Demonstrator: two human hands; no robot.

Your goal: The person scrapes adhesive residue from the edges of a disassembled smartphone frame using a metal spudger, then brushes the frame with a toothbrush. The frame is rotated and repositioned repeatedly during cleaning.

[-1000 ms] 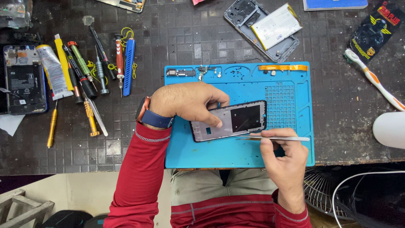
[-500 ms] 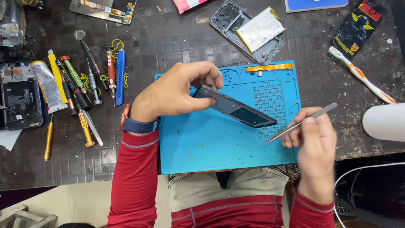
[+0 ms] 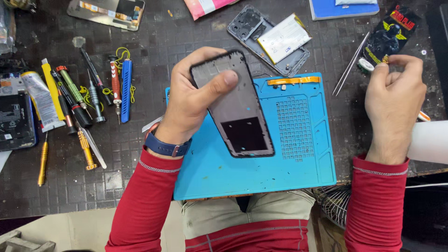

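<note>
Grey plastic phone frame (image 3: 235, 109) is held tilted above the blue mat (image 3: 261, 172), left hand (image 3: 193, 100) clamped on its upper end, thumb across. Likely light, thin, flexible: grip the edges. Right hand (image 3: 394, 100) pinches a small tape roll (image 3: 368, 65) beside the tweezers (image 3: 350, 65).

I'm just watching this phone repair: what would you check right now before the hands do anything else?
1. Left hand grips the phone frame firmly, thumb across it: ok.
2. Frame held over the blue mat: ok.
3. Right hand at the small tape roll; whether it has hold of it: cannot tell.
4. Tweezers set down on the table, out of the hand: ok.
5. Screwdrivers lie apart from both hands: ok.
</note>
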